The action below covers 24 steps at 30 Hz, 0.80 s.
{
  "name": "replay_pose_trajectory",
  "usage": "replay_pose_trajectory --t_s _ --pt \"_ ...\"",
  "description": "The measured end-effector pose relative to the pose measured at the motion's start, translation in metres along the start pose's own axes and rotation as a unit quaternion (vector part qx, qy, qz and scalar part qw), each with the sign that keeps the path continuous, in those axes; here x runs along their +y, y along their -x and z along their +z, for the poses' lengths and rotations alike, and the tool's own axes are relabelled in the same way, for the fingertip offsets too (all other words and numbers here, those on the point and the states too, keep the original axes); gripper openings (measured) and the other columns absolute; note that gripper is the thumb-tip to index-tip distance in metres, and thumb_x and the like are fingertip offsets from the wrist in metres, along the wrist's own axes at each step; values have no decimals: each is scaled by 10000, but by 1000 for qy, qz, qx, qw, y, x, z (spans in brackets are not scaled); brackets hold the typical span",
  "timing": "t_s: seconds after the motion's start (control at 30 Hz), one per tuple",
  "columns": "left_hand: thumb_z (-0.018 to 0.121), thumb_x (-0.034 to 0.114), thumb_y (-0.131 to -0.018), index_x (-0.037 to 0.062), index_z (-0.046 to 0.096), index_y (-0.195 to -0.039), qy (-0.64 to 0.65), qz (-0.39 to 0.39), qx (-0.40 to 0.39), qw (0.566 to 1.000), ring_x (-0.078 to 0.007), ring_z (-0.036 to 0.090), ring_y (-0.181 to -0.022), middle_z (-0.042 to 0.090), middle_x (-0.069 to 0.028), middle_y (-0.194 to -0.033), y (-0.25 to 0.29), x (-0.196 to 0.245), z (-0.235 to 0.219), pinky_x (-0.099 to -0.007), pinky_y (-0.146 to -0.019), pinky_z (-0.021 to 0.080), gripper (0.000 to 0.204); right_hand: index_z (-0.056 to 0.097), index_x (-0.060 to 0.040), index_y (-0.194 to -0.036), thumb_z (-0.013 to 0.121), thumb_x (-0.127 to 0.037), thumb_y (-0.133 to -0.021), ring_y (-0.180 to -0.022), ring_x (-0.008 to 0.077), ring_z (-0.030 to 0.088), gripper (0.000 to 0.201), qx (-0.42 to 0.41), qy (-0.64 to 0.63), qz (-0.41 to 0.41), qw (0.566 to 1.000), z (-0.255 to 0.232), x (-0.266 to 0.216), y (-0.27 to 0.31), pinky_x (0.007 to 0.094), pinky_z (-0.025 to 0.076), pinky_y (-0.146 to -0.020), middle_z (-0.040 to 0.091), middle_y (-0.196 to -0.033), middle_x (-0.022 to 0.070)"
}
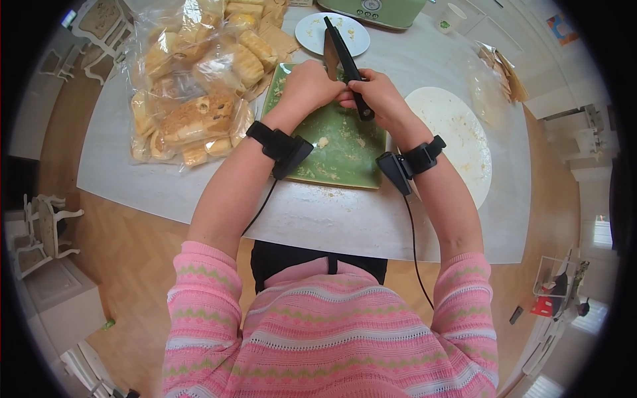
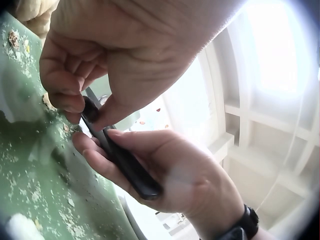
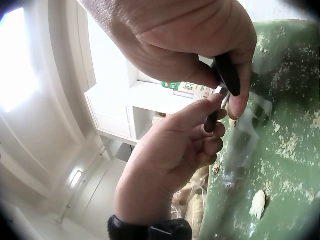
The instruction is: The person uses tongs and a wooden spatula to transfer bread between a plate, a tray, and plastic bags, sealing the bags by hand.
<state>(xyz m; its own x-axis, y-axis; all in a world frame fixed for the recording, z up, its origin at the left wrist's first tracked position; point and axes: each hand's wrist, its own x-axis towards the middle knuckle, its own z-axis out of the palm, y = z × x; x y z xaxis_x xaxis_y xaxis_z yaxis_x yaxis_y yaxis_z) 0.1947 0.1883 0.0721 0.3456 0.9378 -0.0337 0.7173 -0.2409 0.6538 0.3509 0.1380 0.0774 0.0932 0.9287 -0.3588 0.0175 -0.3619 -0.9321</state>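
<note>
My right hand (image 1: pixel 385 98) grips a black-handled knife (image 1: pixel 362 106), which points away from me over the green square plate (image 1: pixel 332 169). Beside it my left hand (image 1: pixel 308 86) pinches a small black-ended piece (image 2: pixel 90 108) between thumb and fingers; I cannot tell what kind of thing it is. A brownish blade (image 1: pixel 330 56) shows next to the knife's long black part, beyond the left fingers. Both hands meet at the fingertips, partly hiding where these pieces lie together. Crumbs and a pale bread scrap (image 3: pixel 257 204) lie on the green plate.
Bagged bread (image 1: pixel 199 119) is heaped at the left. A white plate (image 1: pixel 323 26) with crumbs sits at the back, near a green toaster (image 1: pixel 378 10) and a paper cup (image 1: pixel 451 18). A large round white board (image 1: pixel 451 126) and a plastic bag (image 1: pixel 490 89) are at the right.
</note>
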Motion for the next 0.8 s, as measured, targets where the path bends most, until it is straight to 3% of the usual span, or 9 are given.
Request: replay_pose_trajectory --t_s 0.07,0.13,0.2,0.33,0.4,0.5,0.6,0.73,0.8 --pt "750 370 -741 -39 738 -795 46 -10 -27 999 -321 723 -725 716 -196 -743 2 1 2 -402 -702 580 413 520 97 -1235 498 -36 -991 -781 226 727 279 11 9 -12 1000 2 0 -3 306 611 -678 689 -992 176" --pt "759 353 -749 -36 738 -787 92 -21 -53 994 -281 722 -665 712 -169 -701 4 1 5 -378 -664 582 392 535 94 -1215 505 -45 -986 -766 220 721 270 11 13 -15 1000 3 1 -5 306 609 -665 685 -993 167" --pt "749 261 -802 -27 739 -767 221 -41 -75 971 -195 693 -575 697 -107 -640 8 2 10 -321 -582 569 290 550 92 -1195 512 -54 -981 -751 214 716 262 11 18 -18 1000 4 1 -7 306 608 -652 681 -993 158" --pt "704 158 -866 -37 736 -798 252 -67 -104 960 -150 680 -564 713 -82 -682 17 8 6 -278 -525 547 209 609 79 -1140 612 -105 -937 -703 180 683 274 -9 49 -32 998 -2 9 -14 300 564 -592 685 -934 134" --pt "690 167 -916 -28 687 -1007 259 -67 -163 950 -104 656 -601 726 -73 -809 20 9 3 -232 -529 517 215 625 75 -1128 654 -124 -915 -692 172 673 293 -31 60 -33 997 -5 12 -16 296 544 -577 687 -914 128" --pt "698 159 -909 -35 673 -1070 286 -56 -181 939 -107 657 -613 722 -73 -825 22 5 11 -228 -524 509 253 640 69 -1117 718 -136 -868 -703 157 663 332 -2 82 -44 996 -6 12 -13 293 518 -577 692 -893 122" --pt "702 148 -903 -45 630 -1188 302 -59 -200 930 -113 655 -630 721 -76 -837 30 9 8 -233 -534 502 352 615 43 -1205 719 -112 -876 -782 144 666 379 -17 122 -36 992 -13 8 -10 280 525 -676 703 -960 109" --pt "696 87 -881 -56 625 -1153 328 -77 -192 922 -138 656 -615 706 -83 -818 36 14 13 -265 -544 523 316 605 52 -1192 681 -41 -815 -748 164 654 396 -14 160 -49 986 -17 6 -7 292 513 -652 692 -923 117" --pt "702 129 -893 -48 525 -1351 323 -55 -223 918 -125 651 -675 717 -82 -872 38 16 14 -257 -569 498 522 601 63 -1171 673 -39 -804 -712 177 641 388 -6 171 -56 984 -18 3 -4 306 502 -612 680 -874 118"
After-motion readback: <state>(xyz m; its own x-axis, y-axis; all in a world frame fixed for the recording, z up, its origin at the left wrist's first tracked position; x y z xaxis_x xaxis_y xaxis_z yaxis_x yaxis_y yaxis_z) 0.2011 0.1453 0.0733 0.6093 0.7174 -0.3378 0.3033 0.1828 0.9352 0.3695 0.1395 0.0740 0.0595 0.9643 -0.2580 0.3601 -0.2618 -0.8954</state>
